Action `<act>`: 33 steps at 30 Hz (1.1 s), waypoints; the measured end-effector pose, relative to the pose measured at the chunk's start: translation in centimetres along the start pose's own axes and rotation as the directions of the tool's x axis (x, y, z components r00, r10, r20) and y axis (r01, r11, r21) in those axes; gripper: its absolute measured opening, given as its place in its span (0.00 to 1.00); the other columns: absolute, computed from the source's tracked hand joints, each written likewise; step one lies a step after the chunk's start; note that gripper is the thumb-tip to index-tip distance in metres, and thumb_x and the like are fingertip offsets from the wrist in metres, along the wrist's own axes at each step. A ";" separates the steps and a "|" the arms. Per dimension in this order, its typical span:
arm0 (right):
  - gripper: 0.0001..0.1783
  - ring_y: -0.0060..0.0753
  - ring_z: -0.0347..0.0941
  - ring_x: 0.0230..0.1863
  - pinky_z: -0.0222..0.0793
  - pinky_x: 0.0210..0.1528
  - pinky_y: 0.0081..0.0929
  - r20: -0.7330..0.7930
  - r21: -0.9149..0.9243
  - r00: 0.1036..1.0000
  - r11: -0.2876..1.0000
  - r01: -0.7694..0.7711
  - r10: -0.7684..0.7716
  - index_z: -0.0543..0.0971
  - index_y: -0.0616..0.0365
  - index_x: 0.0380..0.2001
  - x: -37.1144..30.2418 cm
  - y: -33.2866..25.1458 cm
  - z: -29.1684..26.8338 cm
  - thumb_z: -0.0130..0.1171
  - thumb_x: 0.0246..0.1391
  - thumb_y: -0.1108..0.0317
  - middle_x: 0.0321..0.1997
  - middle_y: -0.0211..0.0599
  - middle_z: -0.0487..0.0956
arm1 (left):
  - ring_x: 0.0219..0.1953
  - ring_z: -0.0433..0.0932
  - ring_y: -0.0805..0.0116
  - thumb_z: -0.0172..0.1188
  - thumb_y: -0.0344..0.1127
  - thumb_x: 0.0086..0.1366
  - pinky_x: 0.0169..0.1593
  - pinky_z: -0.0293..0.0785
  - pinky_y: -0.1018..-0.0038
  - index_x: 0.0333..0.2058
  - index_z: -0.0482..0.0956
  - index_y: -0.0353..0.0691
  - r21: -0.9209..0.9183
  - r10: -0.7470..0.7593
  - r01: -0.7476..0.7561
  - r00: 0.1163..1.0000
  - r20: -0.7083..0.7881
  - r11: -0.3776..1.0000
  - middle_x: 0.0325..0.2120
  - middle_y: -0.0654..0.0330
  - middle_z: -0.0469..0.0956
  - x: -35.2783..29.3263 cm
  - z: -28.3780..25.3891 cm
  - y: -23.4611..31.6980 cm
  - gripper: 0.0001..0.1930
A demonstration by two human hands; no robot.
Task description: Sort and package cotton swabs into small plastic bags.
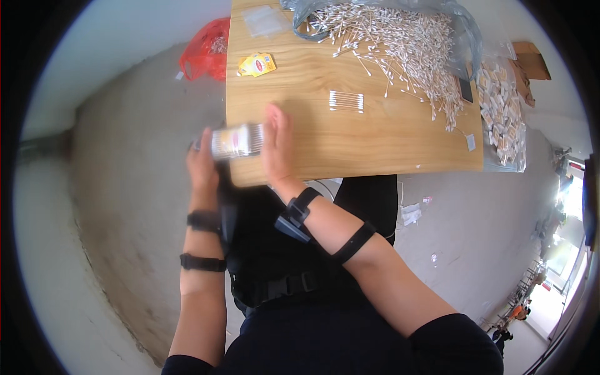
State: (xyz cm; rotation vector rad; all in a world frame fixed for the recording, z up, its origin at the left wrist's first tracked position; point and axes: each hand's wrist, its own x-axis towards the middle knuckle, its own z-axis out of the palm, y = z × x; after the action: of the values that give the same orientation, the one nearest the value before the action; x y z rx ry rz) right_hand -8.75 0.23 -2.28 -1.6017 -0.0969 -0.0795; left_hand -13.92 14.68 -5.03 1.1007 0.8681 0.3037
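Over the table's near left corner, a small clear packet of cotton swabs (232, 142) with a white and yellow label is held sideways, slightly blurred. My left hand (201, 165) is closed on its left end. Against the bare swab tips at its right end stands my right hand (278, 140), its fingers stretched upward and the palm facing the packet. I cannot tell how firmly the palm presses. A short row of cotton swabs (346, 102) lies on the wooden table (300, 156), to the right of my hands.
A big heap of loose cotton swabs (400, 44) spills from a grey plastic bag (467, 28) at the back. Filled packets (500, 112) pile up at the right edge, near a dark phone-like slab (465, 89). Yellow labels (256, 64) and clear sleeves (265, 22) lie back left; a red bag (209, 50) hangs beside.
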 end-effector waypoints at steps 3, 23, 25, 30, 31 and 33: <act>0.22 0.47 0.63 0.54 0.59 0.58 0.38 0.064 0.037 0.996 0.998 -0.058 0.056 0.64 0.64 0.56 -1.0 -0.7 2.0 0.39 0.65 0.60 0.51 0.52 0.66 | 0.34 0.76 0.74 0.59 0.36 0.65 0.37 0.72 0.76 0.41 0.77 0.30 -0.012 0.031 -0.031 1.000 -0.003 0.999 0.33 0.60 0.79 0.4 0.1 -0.5 0.13; 0.27 0.44 0.59 0.60 0.52 0.63 0.33 0.138 0.041 0.979 0.987 -0.154 0.147 0.63 0.66 0.57 -1.1 -2.1 3.2 0.36 0.65 0.55 0.56 0.50 0.64 | 0.37 0.75 0.74 0.57 0.38 0.66 0.41 0.72 0.77 0.45 0.75 0.28 0.106 0.127 -0.124 0.992 -0.022 0.987 0.37 0.58 0.78 -0.4 0.0 -0.3 0.17; 0.28 0.45 0.60 0.60 0.53 0.62 0.35 0.151 0.044 0.978 0.988 -0.150 0.142 0.61 0.66 0.58 -0.9 -2.0 3.0 0.36 0.66 0.52 0.57 0.51 0.63 | 0.37 0.75 0.73 0.58 0.39 0.66 0.40 0.72 0.77 0.45 0.76 0.28 0.160 0.158 -0.152 0.987 -0.029 0.975 0.36 0.58 0.78 -0.7 0.1 0.0 0.17; 0.30 0.44 0.60 0.60 0.54 0.63 0.36 0.212 0.138 0.967 0.976 -0.170 0.139 0.60 0.65 0.58 -0.5 -1.7 2.3 0.36 0.66 0.49 0.57 0.52 0.63 | 0.30 0.73 0.75 0.58 0.40 0.66 0.34 0.69 0.79 0.37 0.78 0.36 0.181 0.004 -0.010 0.999 0.038 0.983 0.28 0.60 0.76 -0.9 -3.7 0.1 0.12; 0.29 0.41 0.60 0.60 0.53 0.62 0.33 0.205 0.144 0.968 0.973 -0.179 0.147 0.61 0.65 0.58 -0.5 -1.7 2.3 0.36 0.66 0.51 0.58 0.50 0.64 | 0.30 0.73 0.75 0.58 0.40 0.66 0.34 0.69 0.79 0.37 0.78 0.36 0.179 0.008 -0.014 0.999 0.034 0.984 0.28 0.60 0.76 -1.3 -4.3 -0.1 0.12; 0.28 0.39 0.60 0.59 0.53 0.62 0.30 0.205 0.150 0.967 0.971 -0.185 0.152 0.63 0.64 0.58 -0.5 -1.6 2.2 0.36 0.66 0.52 0.58 0.47 0.65 | 0.26 0.70 0.81 0.58 0.42 0.66 0.30 0.63 0.84 0.36 0.78 0.43 -0.085 0.023 -0.017 0.997 0.070 0.996 0.25 0.69 0.75 -1.8 -5.2 -0.6 0.10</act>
State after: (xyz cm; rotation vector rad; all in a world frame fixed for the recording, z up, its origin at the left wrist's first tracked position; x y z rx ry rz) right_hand -9.45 2.52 -0.79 -1.4392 -0.1131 0.2121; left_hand -19.05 16.70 -5.70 1.0358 0.7751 0.3133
